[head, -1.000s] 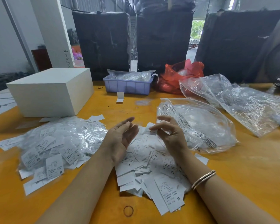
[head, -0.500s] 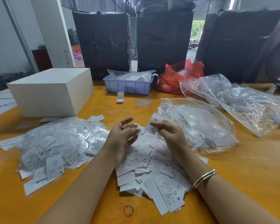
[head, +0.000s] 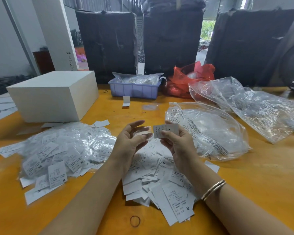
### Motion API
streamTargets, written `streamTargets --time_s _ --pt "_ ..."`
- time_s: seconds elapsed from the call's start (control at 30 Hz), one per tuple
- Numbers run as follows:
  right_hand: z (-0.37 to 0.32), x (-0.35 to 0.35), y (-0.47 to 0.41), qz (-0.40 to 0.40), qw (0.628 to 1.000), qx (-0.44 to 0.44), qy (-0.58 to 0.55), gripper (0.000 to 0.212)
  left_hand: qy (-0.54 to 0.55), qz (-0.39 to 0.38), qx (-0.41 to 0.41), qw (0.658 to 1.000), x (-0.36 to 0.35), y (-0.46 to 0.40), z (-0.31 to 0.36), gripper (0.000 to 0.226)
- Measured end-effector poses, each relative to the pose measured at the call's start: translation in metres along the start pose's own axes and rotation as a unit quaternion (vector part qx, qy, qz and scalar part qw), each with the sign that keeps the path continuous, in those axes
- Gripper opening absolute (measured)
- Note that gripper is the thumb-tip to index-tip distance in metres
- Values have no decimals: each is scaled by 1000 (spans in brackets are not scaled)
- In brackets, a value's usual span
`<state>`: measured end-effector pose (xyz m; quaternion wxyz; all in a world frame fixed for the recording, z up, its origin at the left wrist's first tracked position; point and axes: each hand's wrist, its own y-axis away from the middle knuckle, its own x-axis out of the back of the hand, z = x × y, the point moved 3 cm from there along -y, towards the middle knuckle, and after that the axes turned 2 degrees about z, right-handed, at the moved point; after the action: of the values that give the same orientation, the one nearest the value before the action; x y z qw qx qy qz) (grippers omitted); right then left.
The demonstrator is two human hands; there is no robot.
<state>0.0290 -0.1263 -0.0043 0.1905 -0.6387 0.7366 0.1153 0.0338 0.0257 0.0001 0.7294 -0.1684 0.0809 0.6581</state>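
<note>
The right hand [head: 176, 146] held a small white tag [head: 166, 130] pinched between thumb and fingertips, lifted clear of the table [head: 255, 187] and facing the person, with "XL" printed near its upper edge. It looked featherlight, thin and limp like paper or woven label stock. It would likely bend or slide out of a loose grip, so a pinch at one short end, as here, seemed the sensible hold, leaving the other end free.

Just to its left, close but not touching, the left hand [head: 129, 143] was palm-up with fingers loosely curled. Its thumb pressed what looked like a small clear sleeve [head: 141, 132], slick and flimsy, hard to make out against the skin.

Below both hands lay a loose heap of tags [head: 156, 180], white with fine black print and size letters. To the left spread a pile of bagged tags [head: 61, 150], and to the right sat a big clear bag [head: 207, 133]. Farther back stood a white box [head: 54, 97] and a blue tray [head: 134, 90].
</note>
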Motion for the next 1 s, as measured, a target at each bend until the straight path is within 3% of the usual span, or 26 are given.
streamTargets --time_s 0.1,0.23,0.37,0.77,1.0 --pt "2 2 0 8 999 -39 3 10 0 -1 -5 1000 2 -1 -1 37" --pt "2 6 -2 32 999 -42 -6 14 -5 1 -11 1000 2 -2 -1 37" --pt "3 1 0 -4 999 -44 11 12 -14 13 -14 1000 2 -2 -1 35" --pt "-4 -4 5 -50 985 30 160 9 -121 16 -42 992 2 -2 4 22" --pt "-10 -2 7 -132 965 59 221 15 -148 14 -42 988 3 -2 3 20"
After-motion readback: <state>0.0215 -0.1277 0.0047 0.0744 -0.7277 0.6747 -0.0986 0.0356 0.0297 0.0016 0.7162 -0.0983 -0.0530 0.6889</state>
